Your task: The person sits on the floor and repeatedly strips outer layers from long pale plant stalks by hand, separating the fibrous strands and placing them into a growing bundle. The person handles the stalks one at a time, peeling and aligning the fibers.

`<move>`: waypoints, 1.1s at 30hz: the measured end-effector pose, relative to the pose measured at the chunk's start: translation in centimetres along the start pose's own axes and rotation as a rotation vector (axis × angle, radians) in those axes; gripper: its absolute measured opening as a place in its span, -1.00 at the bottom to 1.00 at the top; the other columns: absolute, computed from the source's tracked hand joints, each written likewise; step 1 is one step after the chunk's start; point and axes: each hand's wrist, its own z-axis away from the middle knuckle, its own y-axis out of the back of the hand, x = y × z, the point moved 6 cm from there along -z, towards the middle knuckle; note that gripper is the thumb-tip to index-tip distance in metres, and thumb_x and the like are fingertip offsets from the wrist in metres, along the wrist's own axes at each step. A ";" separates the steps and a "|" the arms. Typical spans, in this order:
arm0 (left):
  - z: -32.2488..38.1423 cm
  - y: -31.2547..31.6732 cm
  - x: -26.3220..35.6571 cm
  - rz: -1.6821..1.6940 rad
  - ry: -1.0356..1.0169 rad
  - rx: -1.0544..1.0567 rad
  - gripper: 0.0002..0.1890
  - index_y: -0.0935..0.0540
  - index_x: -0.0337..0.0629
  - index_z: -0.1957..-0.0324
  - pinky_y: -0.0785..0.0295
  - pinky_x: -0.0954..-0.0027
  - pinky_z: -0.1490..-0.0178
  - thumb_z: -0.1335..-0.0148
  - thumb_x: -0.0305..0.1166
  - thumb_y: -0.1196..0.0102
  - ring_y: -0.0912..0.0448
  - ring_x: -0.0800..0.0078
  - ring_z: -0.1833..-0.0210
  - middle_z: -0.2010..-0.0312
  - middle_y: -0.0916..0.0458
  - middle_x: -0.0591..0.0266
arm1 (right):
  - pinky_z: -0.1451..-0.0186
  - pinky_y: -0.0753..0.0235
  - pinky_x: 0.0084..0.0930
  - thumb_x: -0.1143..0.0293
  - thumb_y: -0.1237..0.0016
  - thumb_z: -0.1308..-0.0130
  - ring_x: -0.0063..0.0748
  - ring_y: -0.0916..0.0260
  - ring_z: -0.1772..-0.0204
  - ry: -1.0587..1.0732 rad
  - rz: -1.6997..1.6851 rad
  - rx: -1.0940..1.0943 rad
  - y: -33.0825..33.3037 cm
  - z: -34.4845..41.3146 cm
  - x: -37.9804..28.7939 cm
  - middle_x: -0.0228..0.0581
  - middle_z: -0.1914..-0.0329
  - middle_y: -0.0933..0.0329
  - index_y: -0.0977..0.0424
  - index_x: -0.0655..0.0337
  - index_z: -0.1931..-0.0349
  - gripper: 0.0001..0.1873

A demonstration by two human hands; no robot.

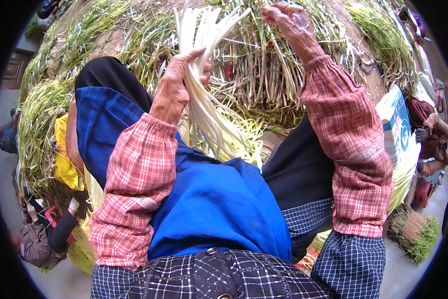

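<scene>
A bunch of long, pale white-to-yellow plant stalks [205,84] is held upright in my left hand [175,84], with the thumb across it. The stalks fan out above the fist and hang down below it between my knees. Up and to the right, my right hand [289,24] is raised apart from the bunch, over the heap. Its fingers are curled in, and whether anything thin is between them cannot be made out. Beneath both hands lies a heap of dry brown stalks with green leaves [269,78]. More pale yellow strands [242,138] lie below the bunch.
Leafy green bundles [46,130] line the left side, near a yellow plastic bag [67,155]. At right stand a white and blue printed bag [394,123] and more pale stalks [401,183]. Other people sit at left [41,239] and right [433,130]. My blue apron [220,205] covers my lap.
</scene>
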 end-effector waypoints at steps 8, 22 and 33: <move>1.1 -2.6 0.7 -0.047 -0.040 -0.175 -0.70 -0.43 -0.25 0.12 -0.29 0.51 0.55 -0.38 -0.18 0.04 -0.37 0.51 0.63 0.54 -0.43 0.24 | 0.49 -0.44 -0.72 0.07 -0.01 -0.30 -0.66 -0.56 0.47 -0.109 -0.824 -0.267 -5.1 3.6 -2.5 -0.49 0.49 -0.60 -0.61 0.06 0.31 -0.73; 3.5 -3.9 2.3 -0.248 -0.434 -0.119 -0.69 -0.59 -0.34 0.18 -0.20 0.67 0.62 -0.05 -0.42 -0.33 -0.32 0.73 0.68 0.61 -0.44 0.44 | 0.49 -0.50 -0.73 0.20 -0.07 -0.30 -0.63 -0.56 0.45 -0.114 -1.062 -0.336 -6.7 2.8 -3.8 -0.39 0.45 -0.60 -0.57 0.17 0.24 -0.77; 3.7 -4.4 2.5 -0.150 -0.445 -0.122 -0.65 -0.57 -0.38 0.17 -0.27 0.64 0.55 -0.05 -0.36 -0.30 -0.39 0.65 0.62 0.52 -0.51 0.32 | 0.40 -0.50 -0.71 0.22 -0.02 -0.34 -0.63 -0.56 0.38 -0.111 -1.029 -0.311 -6.4 2.8 -3.6 -0.41 0.42 -0.60 -0.58 0.15 0.18 -0.78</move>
